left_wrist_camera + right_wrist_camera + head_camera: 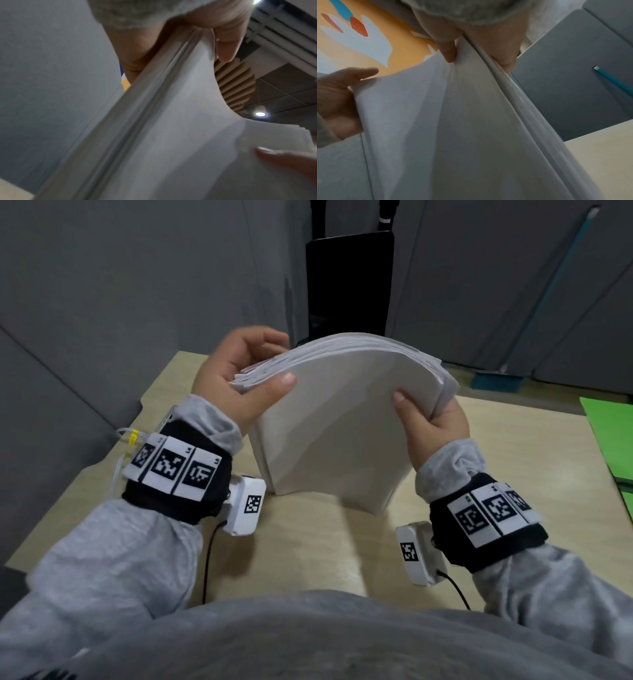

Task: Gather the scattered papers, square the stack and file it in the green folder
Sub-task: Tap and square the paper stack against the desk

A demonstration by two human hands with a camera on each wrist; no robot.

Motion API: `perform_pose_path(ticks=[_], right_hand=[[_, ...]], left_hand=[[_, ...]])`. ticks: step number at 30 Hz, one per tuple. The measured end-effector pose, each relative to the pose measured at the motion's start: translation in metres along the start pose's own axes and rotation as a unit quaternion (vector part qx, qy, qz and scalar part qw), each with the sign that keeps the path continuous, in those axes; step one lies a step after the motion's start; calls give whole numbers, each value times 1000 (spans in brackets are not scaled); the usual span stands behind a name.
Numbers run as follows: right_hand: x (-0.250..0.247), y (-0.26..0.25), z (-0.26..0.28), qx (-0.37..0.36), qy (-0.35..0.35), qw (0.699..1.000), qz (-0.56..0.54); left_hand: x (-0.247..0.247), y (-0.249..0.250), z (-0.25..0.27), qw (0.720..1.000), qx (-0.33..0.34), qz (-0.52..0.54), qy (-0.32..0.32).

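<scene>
Nearest: grey sweater front and both sleeves, black wrist bands w/ checker tags, white cam boxes hanging under each wrist, thin black cords trailing toward the body.

Between the hands stands the stack [329, 419], upright on the desk [308, 549], bottom edge touching the wood, top bowed over toward the person. Sheets fan a bit at the top edge, so not flush up there.

L hand [236, 378] grips the stack's upper left corner: thumb [277, 386] flat on the near face, fingers curled round behind. L wrist view shows the same pinch from below, thumb [224, 46] on one side of the paper edge, palm on the other; the other hand's thumb tip [278, 155] shows low right on the sheet.

R hand [431, 419] grips the upper right corner: thumb on the near face, fingers wrapped behind the edge. R wrist view: thumb [447, 52] pressed into the paper, creasing it slightly; fingers on the far side of the edge.

Folder [609, 436] lies flat on the desk well right of the R hand, partly cut off by the frame edge. Apart from the stack.

Beyond the stack: black monitor [349, 285] behind the desk, grey partition panels around. Blue broom [496, 380] leans on the wall, past the R hand.
</scene>
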State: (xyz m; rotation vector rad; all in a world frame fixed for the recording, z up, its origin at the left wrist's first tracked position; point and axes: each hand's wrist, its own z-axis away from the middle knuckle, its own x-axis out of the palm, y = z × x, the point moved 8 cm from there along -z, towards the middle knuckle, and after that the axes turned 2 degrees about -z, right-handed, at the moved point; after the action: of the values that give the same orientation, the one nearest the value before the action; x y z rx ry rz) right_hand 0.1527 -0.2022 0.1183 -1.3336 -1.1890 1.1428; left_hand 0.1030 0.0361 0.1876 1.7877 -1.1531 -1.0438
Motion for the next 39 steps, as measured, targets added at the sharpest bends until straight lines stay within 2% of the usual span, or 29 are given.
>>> perform_pose_path(ticks=[6,14,28,35,39], right_hand=[[-1,1,3,5,3,1000,1],[0,3,5,7,-1,1000,0],[-1,3,4,10,1,1000,14],[0,1,5,12,3,1000,25],[0,1,6,15,3,999,33]], left_hand=[[-12,6,-13,995,-21,-79,49],[-20,6,-16,987,-77,-110,84],[-24,-2,-22,981,-133,-118,81],[-28,3,-22,977,-124,-165,60],[-29,12,-23,967,-102,-229,36]])
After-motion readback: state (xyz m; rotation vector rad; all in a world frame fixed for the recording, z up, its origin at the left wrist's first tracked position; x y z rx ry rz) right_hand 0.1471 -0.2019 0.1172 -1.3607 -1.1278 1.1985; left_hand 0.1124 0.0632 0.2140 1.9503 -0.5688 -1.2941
